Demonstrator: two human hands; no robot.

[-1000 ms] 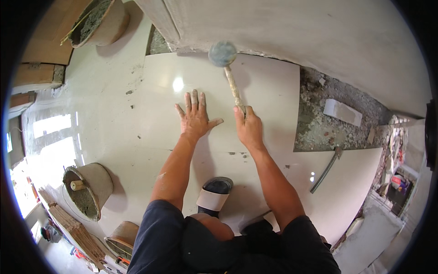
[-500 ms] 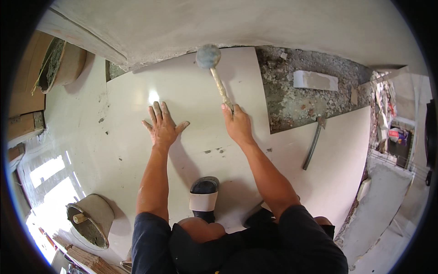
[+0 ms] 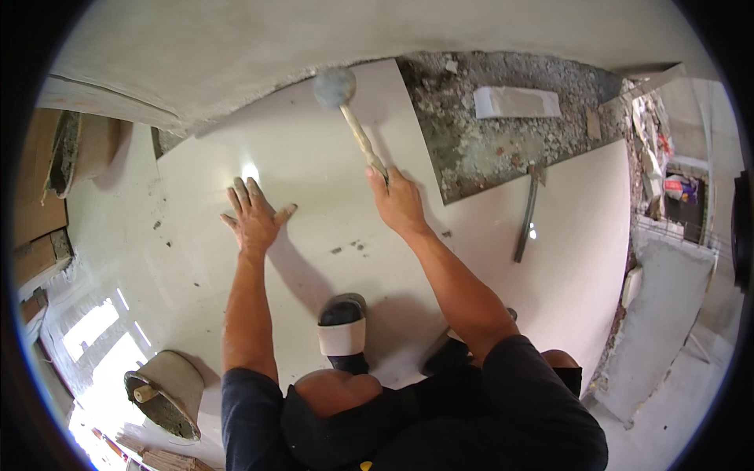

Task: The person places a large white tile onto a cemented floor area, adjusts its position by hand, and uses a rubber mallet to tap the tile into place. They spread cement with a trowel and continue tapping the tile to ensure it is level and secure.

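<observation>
My right hand [image 3: 400,201] is closed round the wooden handle of a mallet [image 3: 336,87]. Its grey, rounded head is over the far part of a glossy cream floor tile [image 3: 314,145], near the wall; whether it touches the tile I cannot tell. Spread wide, my left hand [image 3: 258,224] lies palm down on the tile surface, left of the mallet. Right of my right hand, a hammer [image 3: 526,220] with a dark handle lies on the tiles, its head at the edge of the bare rubble patch [image 3: 479,153].
A white block [image 3: 517,103] rests on the rubble. A mortar-smeared bucket [image 3: 166,392] with a wooden handle inside stands at lower left, another bucket [image 3: 82,153] at upper left. The pale wall [image 3: 377,31] borders the far side. My sandalled foot [image 3: 343,330] is on the tiles.
The whole view has shifted, so the floor and tools sit a little higher and further left in the picture. My right hand keeps the mallet, and my left hand stays spread on the tile.
</observation>
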